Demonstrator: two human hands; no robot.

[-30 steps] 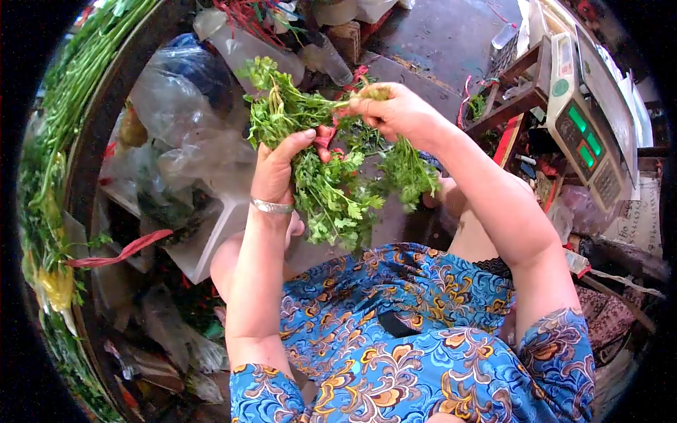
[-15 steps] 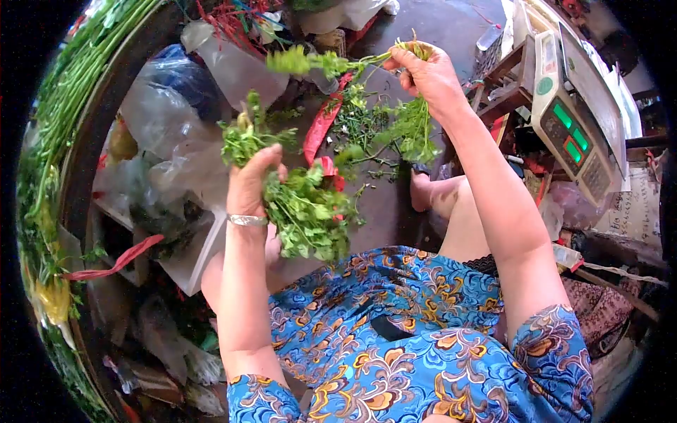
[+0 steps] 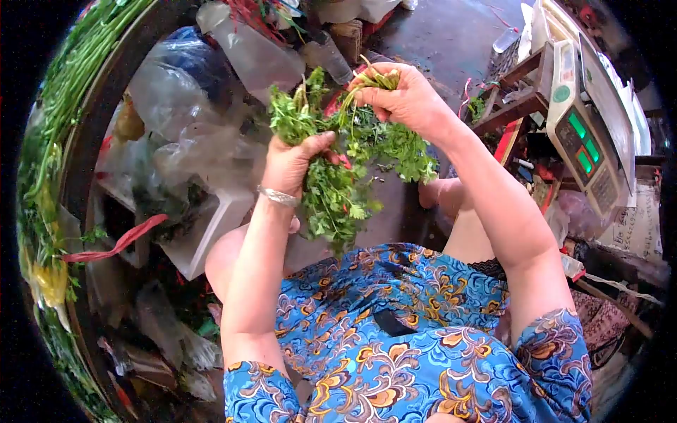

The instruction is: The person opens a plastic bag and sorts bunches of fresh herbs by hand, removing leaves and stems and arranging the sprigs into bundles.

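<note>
My left hand (image 3: 293, 166), with a silver bracelet at its wrist, is closed round a leafy bunch of coriander (image 3: 335, 201). Leaves hang below the fist, and stems with more leaves stick out above it. To the right and slightly higher, my right hand (image 3: 402, 99) pinches several coriander sprigs (image 3: 416, 158) by their pale stem ends. Their leaves droop below the fingers, close beside the left bunch. A bit of red shows among the left bunch's leaves. Loose green trimmings lie on the dark surface behind, partly hidden by the herbs.
A digital scale (image 3: 589, 141) with lit green figures stands at the right. Clear plastic bags (image 3: 176, 99) pile up at the left, near a white box edge (image 3: 218, 233). Long green stalks (image 3: 77, 92) line the curved left rim. A red strip (image 3: 116, 243) hangs there.
My right hand has come left and slightly down, bringing its sprigs next to the left bunch. My left hand has shifted right, still holding its bunch.
</note>
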